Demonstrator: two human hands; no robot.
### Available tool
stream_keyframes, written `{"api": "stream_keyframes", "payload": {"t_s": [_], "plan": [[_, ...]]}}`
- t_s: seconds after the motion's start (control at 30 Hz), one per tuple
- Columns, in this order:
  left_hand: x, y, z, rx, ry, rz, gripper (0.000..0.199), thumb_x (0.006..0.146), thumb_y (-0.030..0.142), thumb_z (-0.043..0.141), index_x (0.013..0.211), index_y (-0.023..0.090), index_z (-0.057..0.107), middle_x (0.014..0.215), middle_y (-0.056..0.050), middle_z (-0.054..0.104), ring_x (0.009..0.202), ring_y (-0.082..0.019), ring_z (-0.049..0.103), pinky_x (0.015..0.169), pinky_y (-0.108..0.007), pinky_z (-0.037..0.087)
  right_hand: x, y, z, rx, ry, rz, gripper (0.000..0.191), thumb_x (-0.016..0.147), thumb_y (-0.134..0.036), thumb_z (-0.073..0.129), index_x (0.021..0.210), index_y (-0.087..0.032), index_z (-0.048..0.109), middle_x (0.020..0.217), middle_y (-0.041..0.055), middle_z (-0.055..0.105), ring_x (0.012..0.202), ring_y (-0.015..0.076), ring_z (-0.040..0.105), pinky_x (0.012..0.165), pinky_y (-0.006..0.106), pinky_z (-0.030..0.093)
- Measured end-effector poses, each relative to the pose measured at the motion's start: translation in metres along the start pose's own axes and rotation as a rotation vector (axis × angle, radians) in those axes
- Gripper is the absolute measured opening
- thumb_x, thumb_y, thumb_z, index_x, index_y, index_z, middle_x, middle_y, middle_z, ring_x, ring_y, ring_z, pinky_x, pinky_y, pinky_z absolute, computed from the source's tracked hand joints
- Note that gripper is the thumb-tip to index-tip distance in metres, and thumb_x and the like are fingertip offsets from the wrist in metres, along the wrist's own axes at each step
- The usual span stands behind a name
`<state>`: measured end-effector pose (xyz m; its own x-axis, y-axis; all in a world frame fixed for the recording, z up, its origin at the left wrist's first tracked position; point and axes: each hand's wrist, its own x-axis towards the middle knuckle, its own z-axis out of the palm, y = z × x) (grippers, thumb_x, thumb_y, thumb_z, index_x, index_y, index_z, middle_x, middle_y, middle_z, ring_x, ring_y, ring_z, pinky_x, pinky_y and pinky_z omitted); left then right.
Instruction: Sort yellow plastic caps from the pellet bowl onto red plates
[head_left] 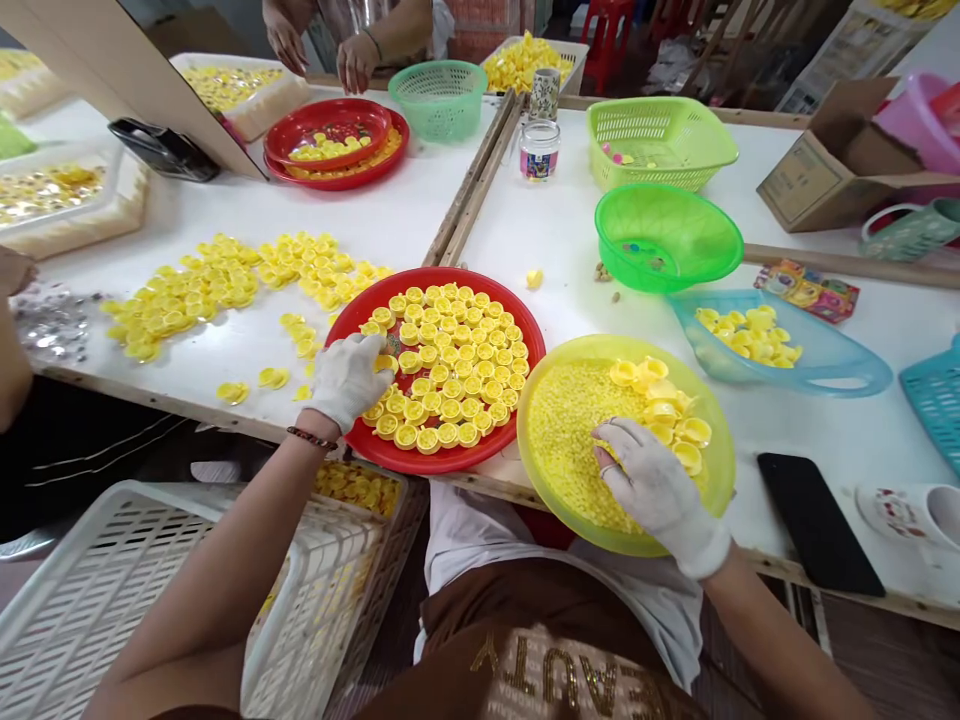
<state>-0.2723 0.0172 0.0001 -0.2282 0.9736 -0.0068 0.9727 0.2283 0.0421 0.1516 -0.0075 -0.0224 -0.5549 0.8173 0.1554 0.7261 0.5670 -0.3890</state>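
My left hand [351,375], in a white glove, is at the left rim of a red plastic tray [534,335]. Its fingertips close on a small yellow plastic cup [385,364]. Many similar small round yellow cups [450,365] are laid out side by side on that tray. My right hand [649,480], gloved too, dips into a yellow bowl [534,490] full of tiny yellow beads [574,430]. Its fingers are curled together; a bit of yellow shows between them, but its shape is mostly hidden. Larger yellow shell-like pieces [675,415] sit along the bowl's right side.
Loose yellow pieces [187,290] cover the table leftward. Beyond stand a green bowl [667,240], a light-green basket [660,135] and a glass jar [540,150]. A blue scoop-shaped tray [840,365], phone [817,520] and mug [911,510] lie right. A co-worker's hands [356,62] are opposite.
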Motion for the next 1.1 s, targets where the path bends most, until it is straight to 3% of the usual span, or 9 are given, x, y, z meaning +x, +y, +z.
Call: {"api": "stream_keyframes", "payload": {"t_s": [0.23,0.33,0.43,0.7,0.8,0.9,1.0,1.1], "plan": [[0.001,0.005,-0.012,0.106,-0.223,-0.040,0.042,0.082,0.046,0.058,0.110,0.017,0.071,0.112,-0.019,0.070,0.107,-0.042,0.062,0.089,-0.053,0.044,0.013,-0.004,0.004,-0.172,-0.141,-0.015,0.018,0.099,-0.024,0.045,0.108,-0.018,0.061,0.107,0.0111,0.064,0.099,0.0275,0.058,0.089,0.042,0.047],[0.002,0.010,-0.014,0.149,-0.173,-0.013,0.037,0.088,0.043,0.051,0.102,0.017,0.072,0.107,-0.019,0.069,0.104,-0.040,0.062,0.088,-0.053,0.044,0.012,-0.009,0.009,-0.223,-0.206,-0.042,0.021,0.099,-0.035,0.050,0.108,-0.018,0.061,0.102,0.0109,0.065,0.094,0.0284,0.057,0.084,0.042,0.044],[0.009,0.016,-0.008,0.137,-0.098,0.074,0.036,0.092,0.034,0.042,0.107,0.019,0.071,0.112,-0.016,0.069,0.105,-0.034,0.061,0.089,-0.048,0.044,0.006,-0.015,0.014,-0.235,-0.227,-0.052,0.023,0.101,-0.037,0.049,0.105,-0.018,0.061,0.097,0.0107,0.065,0.090,0.0277,0.058,0.080,0.041,0.042],[0.032,0.012,0.009,0.052,-0.231,0.142,0.034,0.089,0.034,0.045,0.102,0.025,0.075,0.103,-0.010,0.075,0.093,-0.030,0.067,0.087,-0.044,0.046,0.004,-0.013,0.017,-0.159,-0.225,-0.042,0.023,0.102,-0.035,0.046,0.099,-0.018,0.061,0.095,0.0098,0.063,0.090,0.0257,0.058,0.082,0.039,0.042],[0.030,0.011,0.008,0.030,-0.274,0.161,0.036,0.087,0.035,0.047,0.107,0.027,0.075,0.108,-0.009,0.075,0.096,-0.032,0.068,0.084,-0.041,0.047,0.009,-0.015,0.011,-0.092,-0.162,0.011,0.024,0.103,-0.034,0.044,0.104,-0.017,0.061,0.105,0.0114,0.063,0.095,0.0256,0.057,0.086,0.039,0.043],[0.026,0.022,0.001,0.052,-0.334,0.161,0.036,0.089,0.038,0.046,0.105,0.025,0.075,0.102,-0.011,0.074,0.090,-0.034,0.068,0.076,-0.041,0.049,0.013,-0.021,0.007,-0.111,-0.207,0.010,0.030,0.101,-0.041,0.047,0.109,-0.015,0.061,0.106,0.0131,0.063,0.097,0.0275,0.057,0.088,0.040,0.044],[0.021,0.052,-0.012,0.041,-0.183,0.246,0.034,0.091,0.038,0.048,0.104,0.019,0.072,0.097,-0.012,0.073,0.087,-0.033,0.067,0.077,-0.042,0.050,0.016,-0.025,0.009,-0.159,-0.320,-0.043,0.033,0.102,-0.044,0.046,0.105,-0.015,0.061,0.102,0.0130,0.065,0.092,0.0271,0.058,0.084,0.040,0.044],[0.015,0.109,-0.020,-0.202,0.073,0.462,0.031,0.094,0.036,0.048,0.108,0.018,0.069,0.107,-0.009,0.072,0.096,-0.027,0.066,0.085,-0.038,0.050,0.016,-0.024,0.014,-0.124,-0.363,-0.030,0.032,0.104,-0.040,0.042,0.101,-0.015,0.061,0.097,0.0118,0.067,0.085,0.0236,0.059,0.075,0.036,0.042]]}}
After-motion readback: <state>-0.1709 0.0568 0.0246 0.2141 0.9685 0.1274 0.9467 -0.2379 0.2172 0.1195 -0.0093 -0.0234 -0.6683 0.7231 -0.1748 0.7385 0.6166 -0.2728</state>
